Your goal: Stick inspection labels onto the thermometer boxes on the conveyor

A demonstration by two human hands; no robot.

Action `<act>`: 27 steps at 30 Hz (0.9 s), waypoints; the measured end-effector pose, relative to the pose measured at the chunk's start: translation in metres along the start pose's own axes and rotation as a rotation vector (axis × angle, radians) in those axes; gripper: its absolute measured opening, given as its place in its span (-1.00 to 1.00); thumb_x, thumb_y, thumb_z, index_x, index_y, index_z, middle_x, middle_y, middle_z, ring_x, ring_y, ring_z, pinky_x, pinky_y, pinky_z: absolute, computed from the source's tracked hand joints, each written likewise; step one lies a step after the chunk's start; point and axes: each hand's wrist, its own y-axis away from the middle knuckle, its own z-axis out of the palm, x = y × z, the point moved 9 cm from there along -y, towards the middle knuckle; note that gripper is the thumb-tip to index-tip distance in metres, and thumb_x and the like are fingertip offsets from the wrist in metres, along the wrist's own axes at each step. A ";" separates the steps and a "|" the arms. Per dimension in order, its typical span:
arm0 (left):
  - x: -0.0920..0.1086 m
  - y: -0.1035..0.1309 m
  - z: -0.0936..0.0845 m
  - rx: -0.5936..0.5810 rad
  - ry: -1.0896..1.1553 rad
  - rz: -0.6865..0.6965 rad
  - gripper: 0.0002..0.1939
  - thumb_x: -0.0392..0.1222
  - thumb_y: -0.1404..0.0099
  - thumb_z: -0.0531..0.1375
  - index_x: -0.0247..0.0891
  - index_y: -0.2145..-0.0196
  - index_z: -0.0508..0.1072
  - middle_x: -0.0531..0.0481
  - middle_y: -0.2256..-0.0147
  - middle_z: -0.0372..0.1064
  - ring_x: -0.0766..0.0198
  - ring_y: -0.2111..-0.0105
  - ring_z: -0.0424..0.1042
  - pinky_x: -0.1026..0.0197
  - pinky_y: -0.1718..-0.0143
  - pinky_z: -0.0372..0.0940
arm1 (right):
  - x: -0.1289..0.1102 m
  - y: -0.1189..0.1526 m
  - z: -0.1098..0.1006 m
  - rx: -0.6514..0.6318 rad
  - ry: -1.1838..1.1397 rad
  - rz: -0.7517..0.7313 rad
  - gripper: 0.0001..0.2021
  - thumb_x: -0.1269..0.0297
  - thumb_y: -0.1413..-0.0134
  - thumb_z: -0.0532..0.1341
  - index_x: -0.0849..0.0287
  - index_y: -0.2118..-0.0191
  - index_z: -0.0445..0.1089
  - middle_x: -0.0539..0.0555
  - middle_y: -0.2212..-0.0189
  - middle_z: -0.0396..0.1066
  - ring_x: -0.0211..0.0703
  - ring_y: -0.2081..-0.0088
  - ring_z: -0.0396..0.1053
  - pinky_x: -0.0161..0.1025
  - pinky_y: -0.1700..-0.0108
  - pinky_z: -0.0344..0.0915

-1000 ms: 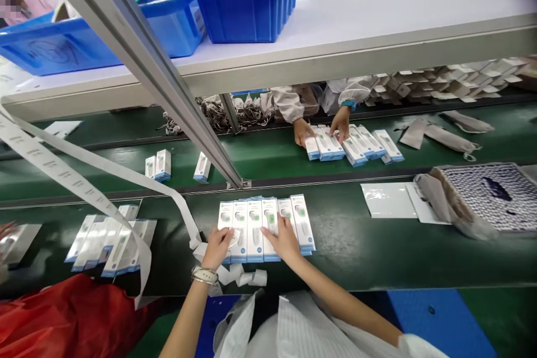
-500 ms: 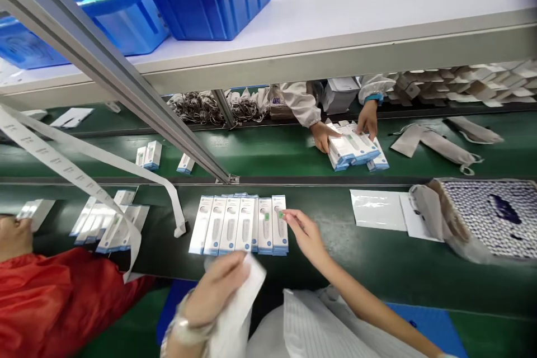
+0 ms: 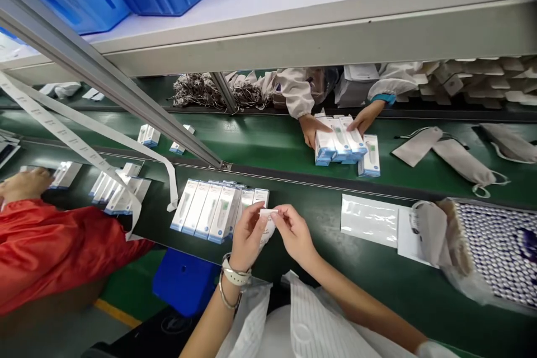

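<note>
Both of my hands meet in front of the row of boxes. A small white paper strip point(image 3: 268, 225) with faint print hangs between them. My left hand point(image 3: 246, 238) pinches its upper left corner, and my right hand point(image 3: 297, 238) pinches the upper right one. Just behind my left hand stand several slim white and blue boxes point(image 3: 205, 210), side by side on the green work surface point(image 3: 310, 190). Each shows a picture of a device, seemingly a thermometer. My left hand and the strip cover part of the boxes at the right end.
Across the belt, another person's hands point(image 3: 312, 130) grip similar boxes. At left, a red sleeve point(image 3: 62, 257) reaches toward more boxes. A label ribbon point(image 3: 67, 134) dangles near a metal post point(image 3: 138, 95). To the right lie a plastic sleeve point(image 3: 369, 218), grey pouches point(image 3: 455, 159) and a packed tray point(image 3: 495, 246).
My left hand has risen and moved right, bringing the white paper up beside the boxes. My right hand has left the end box and now pinches the paper too. The view has shifted.
</note>
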 end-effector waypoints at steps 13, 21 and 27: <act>-0.050 -0.028 -0.013 0.095 -0.114 -0.048 -0.72 -0.05 -0.23 0.03 -0.28 0.53 0.26 0.10 0.57 0.19 0.37 0.52 0.19 0.31 0.44 0.12 | 0.027 -0.027 0.022 0.016 0.400 -0.133 -0.73 0.21 -0.17 -0.04 0.15 0.53 0.07 -0.09 0.60 0.06 -0.33 0.54 0.09 -0.37 0.46 0.04; -0.126 -0.066 -0.006 0.078 0.111 -0.450 -0.78 -0.06 -0.13 0.11 -0.28 0.50 0.32 0.05 0.61 0.29 0.32 0.64 0.29 0.24 0.55 0.21 | 0.087 -0.060 0.018 0.073 0.642 -0.066 -0.75 0.21 -0.20 -0.10 0.16 0.38 0.22 0.01 0.46 0.28 -0.25 0.42 0.27 -0.34 0.38 0.13; -0.145 -0.077 -0.004 0.086 0.127 -0.568 -0.81 -0.11 -0.10 0.13 -0.29 0.52 0.32 0.03 0.65 0.30 0.30 0.71 0.29 0.21 0.58 0.24 | 0.100 -0.071 0.012 -0.031 0.633 -0.145 -0.69 0.26 -0.21 -0.14 0.19 0.03 0.19 0.09 0.29 0.31 -0.20 0.29 0.32 -0.30 0.26 0.24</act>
